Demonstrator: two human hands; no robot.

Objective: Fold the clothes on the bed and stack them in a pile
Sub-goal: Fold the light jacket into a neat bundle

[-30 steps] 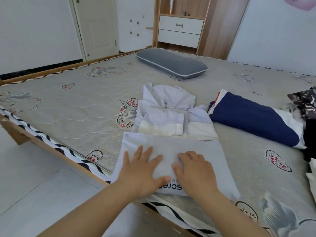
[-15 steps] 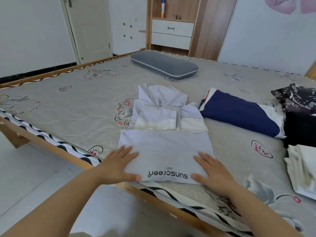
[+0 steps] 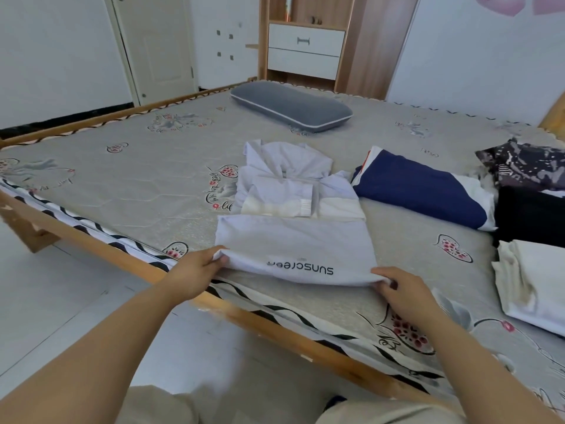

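Observation:
A pale lilac garment (image 3: pixel 293 240) printed "sunscreen" lies partly folded near the bed's front edge, its sleeves and collar bunched at the far end. My left hand (image 3: pixel 195 270) pinches its near left corner, lifting it slightly. My right hand (image 3: pixel 403 289) pinches the near right corner. To the right lie a folded navy and white garment (image 3: pixel 422 191), a black item (image 3: pixel 529 215), a dark patterned item (image 3: pixel 529 163) and a cream folded item (image 3: pixel 538 280).
The mattress (image 3: pixel 122 185) is grey with heart and flower prints, on a wooden frame (image 3: pixel 275 328). A grey pillow (image 3: pixel 290 105) lies at the far side. A door (image 3: pixel 156 44) and a wooden cabinet with white drawers (image 3: pixel 305 50) stand behind the bed.
My hands slid apart from the middle of the garment to its near corners and now pinch them. The near edge has lifted a little off the mattress.

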